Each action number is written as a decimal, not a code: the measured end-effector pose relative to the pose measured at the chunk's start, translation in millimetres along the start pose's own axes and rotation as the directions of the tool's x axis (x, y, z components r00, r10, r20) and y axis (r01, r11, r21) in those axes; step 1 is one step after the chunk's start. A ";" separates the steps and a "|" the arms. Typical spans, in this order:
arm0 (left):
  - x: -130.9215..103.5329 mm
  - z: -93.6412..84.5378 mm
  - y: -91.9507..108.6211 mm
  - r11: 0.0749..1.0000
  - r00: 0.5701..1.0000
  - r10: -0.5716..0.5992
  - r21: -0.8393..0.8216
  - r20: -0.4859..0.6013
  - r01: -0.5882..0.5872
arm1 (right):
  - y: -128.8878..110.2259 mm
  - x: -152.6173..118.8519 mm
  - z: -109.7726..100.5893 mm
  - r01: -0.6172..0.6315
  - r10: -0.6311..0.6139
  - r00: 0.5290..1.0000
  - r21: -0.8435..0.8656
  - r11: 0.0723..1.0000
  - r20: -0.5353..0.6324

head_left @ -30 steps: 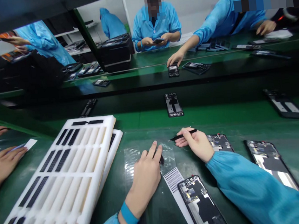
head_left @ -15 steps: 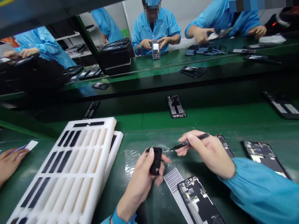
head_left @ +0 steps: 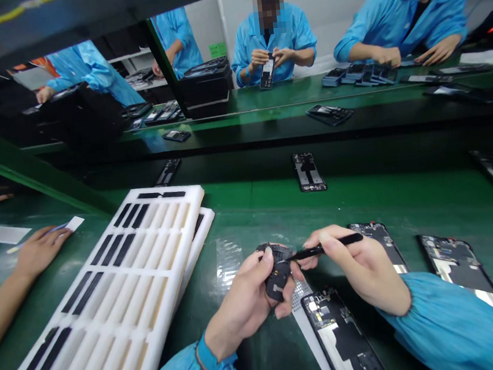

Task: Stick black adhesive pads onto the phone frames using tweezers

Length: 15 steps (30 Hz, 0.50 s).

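Note:
Between the thumb and fingers of my left hand (head_left: 252,289) is a small black phone part (head_left: 278,275), a plastic cover piece with its detailed face turned up. My right hand (head_left: 354,262) is closed on black tweezers (head_left: 322,248) like a pen, and their tip meets the upper right of the part. Whether the tip grips anything is too small to tell. Just below my hands lies an opened phone (head_left: 342,338) with its circuit board and black middle showing. A pale strip with rows of small dots (head_left: 301,302) runs beside it, partly covered by my left fingers.
White foam trays (head_left: 120,278) with black strips in some slots are stacked at left. More opened phones (head_left: 459,269) lie at right, and one (head_left: 308,172) lies farther back. A clear sheet (head_left: 229,262) is near my left hand. A co-worker's hand (head_left: 41,248) rests beyond the trays.
The black part has turned more toward the camera, and the tweezers' tip has come from beside it onto it. The whole view has shifted, with the bench appearing farther right.

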State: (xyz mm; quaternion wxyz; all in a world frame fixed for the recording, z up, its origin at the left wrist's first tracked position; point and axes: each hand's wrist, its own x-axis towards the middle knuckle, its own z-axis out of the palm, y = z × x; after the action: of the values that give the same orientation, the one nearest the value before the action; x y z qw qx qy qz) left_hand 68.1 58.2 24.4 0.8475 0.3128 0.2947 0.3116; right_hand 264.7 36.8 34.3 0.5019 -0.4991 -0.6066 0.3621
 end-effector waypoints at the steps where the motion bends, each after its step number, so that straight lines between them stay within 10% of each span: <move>1: -0.2 0.5 0.1 1.000 1.000 0.001 -0.003 0.001 -0.001 | 0.1 -0.5 0.2 0.007 -0.007 1.000 0.002 1.000 0.002; 15: -6.3 0.1 3.2 0.993 0.994 0.084 0.083 0.063 -0.089 | -4.9 -0.8 -3.8 0.097 -0.102 0.994 -0.122 0.988 -0.039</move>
State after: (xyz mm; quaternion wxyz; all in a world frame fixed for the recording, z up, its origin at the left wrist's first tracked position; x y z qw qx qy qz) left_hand 63.1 55.6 28.7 0.8273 0.3706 0.2686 0.3256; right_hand 267.2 34.7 39.5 0.5022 -0.5054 -0.6398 0.2882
